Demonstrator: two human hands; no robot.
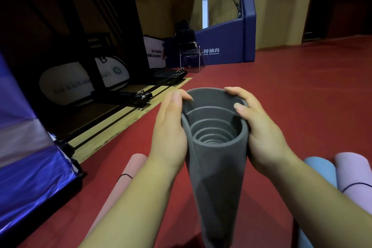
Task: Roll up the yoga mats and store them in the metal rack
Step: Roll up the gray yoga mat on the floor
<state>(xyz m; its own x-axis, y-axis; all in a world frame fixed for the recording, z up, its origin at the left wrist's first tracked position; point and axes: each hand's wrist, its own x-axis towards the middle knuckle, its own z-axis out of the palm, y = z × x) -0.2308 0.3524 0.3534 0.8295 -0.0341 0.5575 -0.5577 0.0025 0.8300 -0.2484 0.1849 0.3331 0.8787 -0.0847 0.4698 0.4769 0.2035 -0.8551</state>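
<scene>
A rolled grey yoga mat (218, 171) stands upright in front of me, its open top end showing loose spiral layers. My left hand (171, 127) grips the left side of the roll near the top, fingers curled over the rim. My right hand (259, 129) grips the right side, thumb and fingers over the rim. A rolled pink mat (128, 175) with a black band lies on the red floor at the lower left. A rolled blue mat (320, 169) and a rolled lilac mat (354, 171) with a black band lie at the lower right. No metal rack is identifiable.
A blue padded panel (30, 177) stands close on the left. Black frames and white banners (80, 80) sit in the dark back left. A black folding chair (190, 50) and a blue padded base (225, 46) stand at the back. Red floor (281, 86) stretches to the right.
</scene>
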